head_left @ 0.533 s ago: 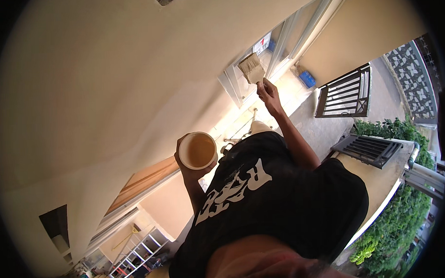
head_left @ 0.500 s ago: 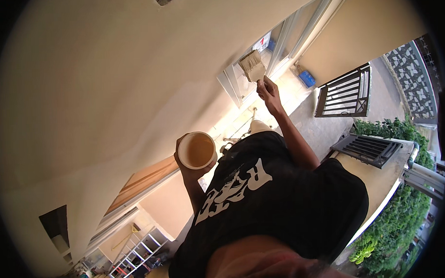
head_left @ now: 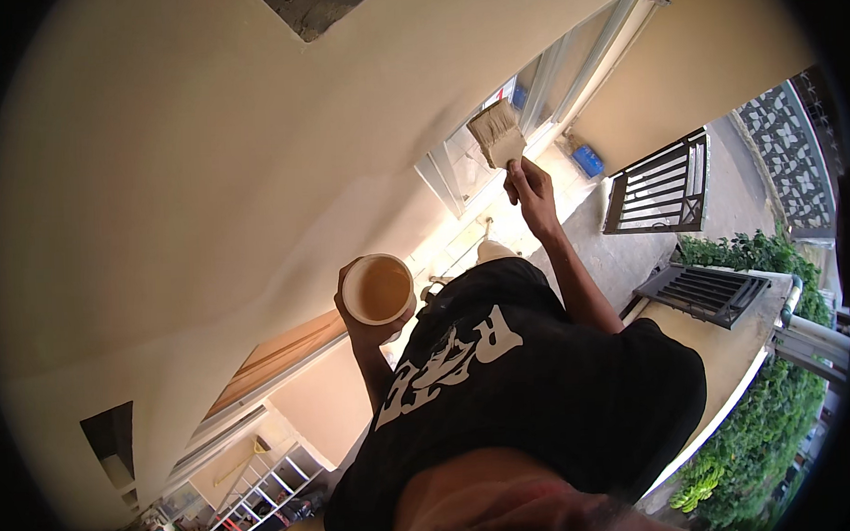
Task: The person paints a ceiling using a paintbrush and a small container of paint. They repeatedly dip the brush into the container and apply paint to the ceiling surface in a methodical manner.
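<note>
Grip, head view: our right hand is clamped on the wide brush by its lower end; our left hand wraps the round tub. Brush sits upper centre, bristles up-left, long axis diagonal, flat, beige-coated. Pale lettering marks our black shirt.

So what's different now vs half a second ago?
The right hand and its wide paintbrush moved slightly right and down in the picture. More of the dark opening shows at the top edge. Nothing was grabbed or released; the left hand keeps its grip on the round tub.
</note>
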Motion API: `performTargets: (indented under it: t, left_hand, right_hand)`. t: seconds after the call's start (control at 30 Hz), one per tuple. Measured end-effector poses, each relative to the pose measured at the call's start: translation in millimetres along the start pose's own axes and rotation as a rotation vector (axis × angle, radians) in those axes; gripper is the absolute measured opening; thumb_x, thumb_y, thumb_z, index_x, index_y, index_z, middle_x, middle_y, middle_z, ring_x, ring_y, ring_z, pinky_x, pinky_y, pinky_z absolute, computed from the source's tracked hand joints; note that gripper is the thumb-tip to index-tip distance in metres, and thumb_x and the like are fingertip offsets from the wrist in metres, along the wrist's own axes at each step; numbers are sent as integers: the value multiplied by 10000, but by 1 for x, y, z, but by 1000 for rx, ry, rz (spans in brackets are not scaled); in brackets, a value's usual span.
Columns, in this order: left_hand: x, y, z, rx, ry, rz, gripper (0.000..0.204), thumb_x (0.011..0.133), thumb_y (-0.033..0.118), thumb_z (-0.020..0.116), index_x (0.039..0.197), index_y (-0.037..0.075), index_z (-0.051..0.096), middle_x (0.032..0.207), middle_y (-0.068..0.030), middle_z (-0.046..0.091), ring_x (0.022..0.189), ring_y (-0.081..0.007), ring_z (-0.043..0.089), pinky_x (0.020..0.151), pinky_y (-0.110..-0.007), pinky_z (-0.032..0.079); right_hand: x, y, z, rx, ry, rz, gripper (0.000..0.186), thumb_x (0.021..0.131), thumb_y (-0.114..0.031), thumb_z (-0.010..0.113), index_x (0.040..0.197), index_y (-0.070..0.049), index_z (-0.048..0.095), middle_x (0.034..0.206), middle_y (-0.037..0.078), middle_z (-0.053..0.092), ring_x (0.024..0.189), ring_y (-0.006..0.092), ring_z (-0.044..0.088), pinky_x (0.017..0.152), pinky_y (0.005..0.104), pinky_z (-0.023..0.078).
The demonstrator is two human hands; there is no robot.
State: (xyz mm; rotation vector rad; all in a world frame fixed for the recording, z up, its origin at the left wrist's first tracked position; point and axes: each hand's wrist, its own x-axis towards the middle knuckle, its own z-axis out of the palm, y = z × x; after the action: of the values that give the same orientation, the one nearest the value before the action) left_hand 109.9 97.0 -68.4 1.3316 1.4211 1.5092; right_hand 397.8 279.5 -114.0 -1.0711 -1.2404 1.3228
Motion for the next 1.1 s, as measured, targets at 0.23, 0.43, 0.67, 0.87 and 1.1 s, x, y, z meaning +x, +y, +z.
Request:
performTargets:
  t: [0.23, 0.43, 0.67, 0.87, 1.1]
  left_hand:
    - [13, 9, 11, -44, -73, 18, 934, 519, 244, 1023, 1310, 13, 583, 1190, -114, 717, 1079, -231, 711, 960, -398, 575]
    - [10, 5, 6, -82, -4, -16, 939, 523, 265, 1026, 1313, 13, 585, 1191, -111, 718, 1078, -230, 712, 957, -397, 577]
    - [3, -5, 3, -43, 27, -40, 929, 539, 288, 1020, 1313, 19, 583, 1191, -112, 713, 1074, -236, 711, 953, -401, 579]
    - [4, 2, -2, 27, -19, 48, 922, 535, 250, 1018, 1312, 18, 580, 1201, -115, 708, 1083, -244, 706, 955, -403, 577]
    - [4, -7, 1, -142, 63, -54, 942, 540, 264, 1021, 1328, 15, 569, 1190, -112, 713, 1072, -231, 707, 954, -396, 572]
  right_hand:
    - [63, -194, 26, 93, -219, -150, 437, 1125, -458, 472, 948, -63, 536, 671, -73, 345, 547, 31, 276, 484, 244, 227]
    - [55, -104, 16, 19, -232, 258, 448, 1100, -515, 506, 892, -119, 533, 653, -90, 335, 516, 30, 268, 442, 250, 205]
    - [33, -155, 5, -76, -98, 111, 429, 1111, -473, 506, 890, -108, 554, 643, -91, 348, 508, 20, 266, 434, 244, 202]
    - [93, -182, 27, -167, -58, -211, 549, 1112, -538, 453, 792, -93, 494, 599, -78, 330, 491, 37, 269, 438, 263, 216]
    - [29, 1, -18, -528, -13, 395, 636, 1022, -657, 544, 913, -53, 709, 592, -39, 461, 469, 63, 387, 404, 264, 313]
